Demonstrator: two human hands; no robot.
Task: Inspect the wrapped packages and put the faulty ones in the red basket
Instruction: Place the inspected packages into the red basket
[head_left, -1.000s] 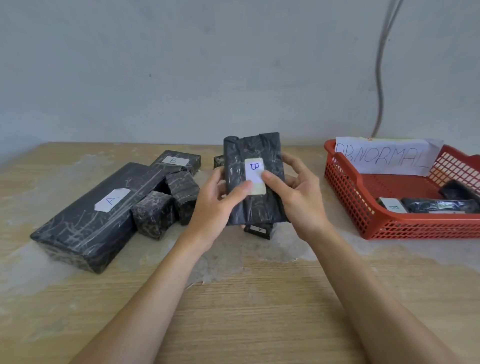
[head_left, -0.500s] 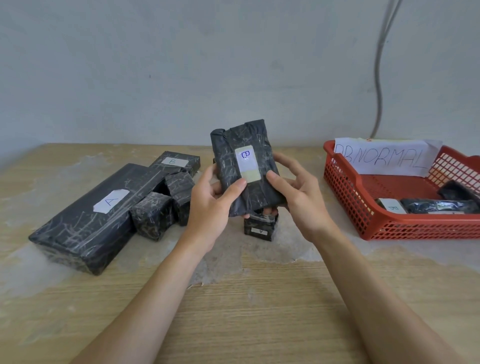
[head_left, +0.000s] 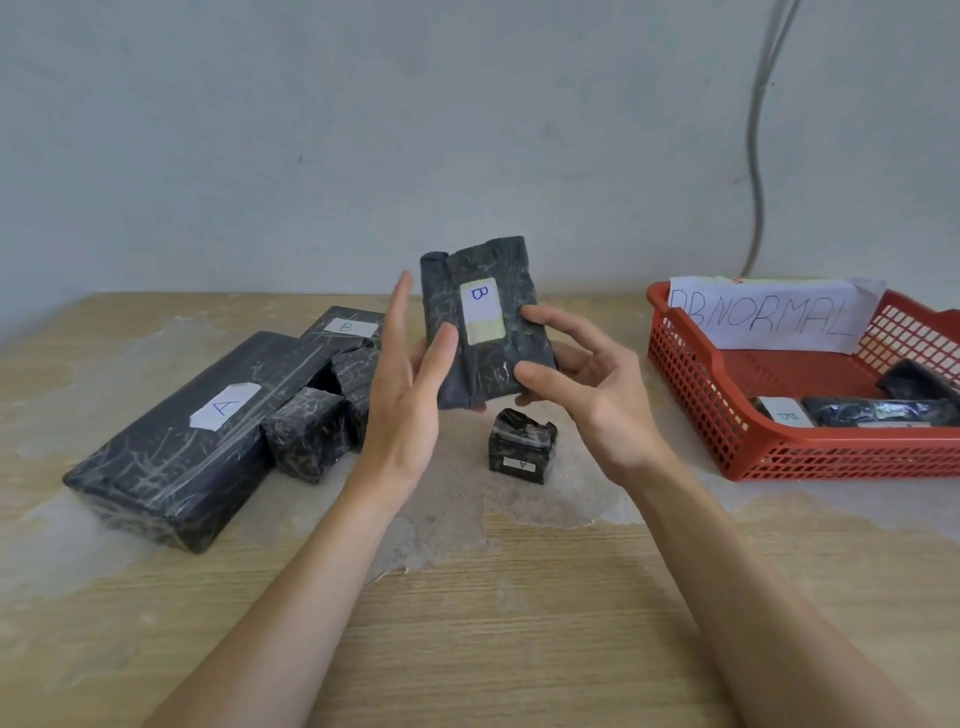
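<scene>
I hold a black wrapped package (head_left: 487, 364) upright above the table's middle, its white label marked B facing me. My right hand (head_left: 597, 395) pinches its right edge between thumb and fingers. My left hand (head_left: 405, 410) is spread with straight fingers, the thumb lying against the package's left front. The red basket (head_left: 691, 374) stands at the right and carries a paper sign (head_left: 769, 317). Inside it lie wrapped packages (head_left: 878, 410), one labelled B (head_left: 784, 414).
A small package labelled A (head_left: 522, 447) sits on the table just below my hands. At the left lie a long package labelled A (head_left: 197, 431), small wrapped cubes (head_left: 306, 439) and a flat package labelled B (head_left: 348, 327). A cable (head_left: 758, 156) hangs down the wall.
The package has risen and tilted a little. My left hand has let go of its grip and opened flat beside it, while my right hand keeps hold.
</scene>
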